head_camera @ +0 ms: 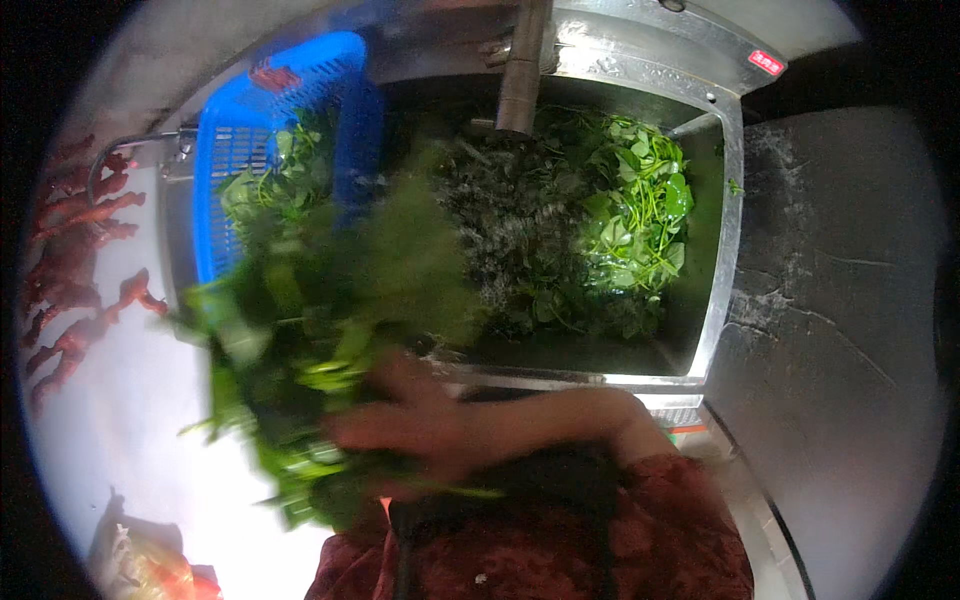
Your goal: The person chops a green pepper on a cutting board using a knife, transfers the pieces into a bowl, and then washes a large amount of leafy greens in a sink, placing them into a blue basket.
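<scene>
My right hand (420, 435) is shut on a large bunch of leafy greens (300, 360), blurred by motion. The bunch hangs over the sink's left front corner and the white surface beside it. My right forearm reaches across my body from the right. I cannot see my left hand; the greens may cover it. Behind the bunch, a blue plastic basket (225, 112) with slotted walls holds more greens (277, 172). In the metal sink (716, 277), wet leafy stems (645, 202) lie in bubbling water (502, 225) below the faucet (519, 97).
On the left, red strips that look like raw meat (82, 322) lie on a white surface (142, 382). A plastic bag (142, 562) sits at the lower left. To the right of the sink is a dark flat panel (840, 300). A red label (767, 62) bears writing.
</scene>
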A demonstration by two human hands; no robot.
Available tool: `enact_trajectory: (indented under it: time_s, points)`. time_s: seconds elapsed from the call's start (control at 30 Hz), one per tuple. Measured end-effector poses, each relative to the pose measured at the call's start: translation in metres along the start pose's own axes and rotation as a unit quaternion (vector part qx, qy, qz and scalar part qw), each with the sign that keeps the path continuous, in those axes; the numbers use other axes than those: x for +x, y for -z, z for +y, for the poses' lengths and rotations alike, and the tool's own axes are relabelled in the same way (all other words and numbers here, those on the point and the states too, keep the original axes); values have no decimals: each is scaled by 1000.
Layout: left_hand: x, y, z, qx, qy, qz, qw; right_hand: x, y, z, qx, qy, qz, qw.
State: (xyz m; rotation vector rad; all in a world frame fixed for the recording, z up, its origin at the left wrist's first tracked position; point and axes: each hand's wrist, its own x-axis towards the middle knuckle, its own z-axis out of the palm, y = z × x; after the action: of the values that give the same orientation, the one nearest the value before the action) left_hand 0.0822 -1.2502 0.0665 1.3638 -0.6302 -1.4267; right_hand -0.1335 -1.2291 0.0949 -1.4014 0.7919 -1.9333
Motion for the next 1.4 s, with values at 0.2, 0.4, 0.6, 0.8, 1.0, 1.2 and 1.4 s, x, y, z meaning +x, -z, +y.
enact_trajectory:
  time_s: [0.2,0.4,0.6,0.8,1.0,1.2,1.4]
  points:
    - [12,-21,71,93,-182,49,978,41,-46,48,35,-136,-107,984]
    - [73,40,42,538,-135,-56,830,-49,117,124,-248,-284,75,923]
    - [47,1,21,448,-358,-2,819,-107,372,217,-577,-341,202,714]
    - [16,-63,-70,260,-439,-253,822,-128,206,272,-607,-424,-203,641]
    - [124,-98,-237,440,-226,-249,833,-216,270,207,-463,-314,-406,723]
    - [186,-77,-378,428,35,-132,893,-205,279,234,-593,-499,-34,631]
    - [163,-60,-414,385,154,-97,905,-243,276,226,-429,-458,-177,758]
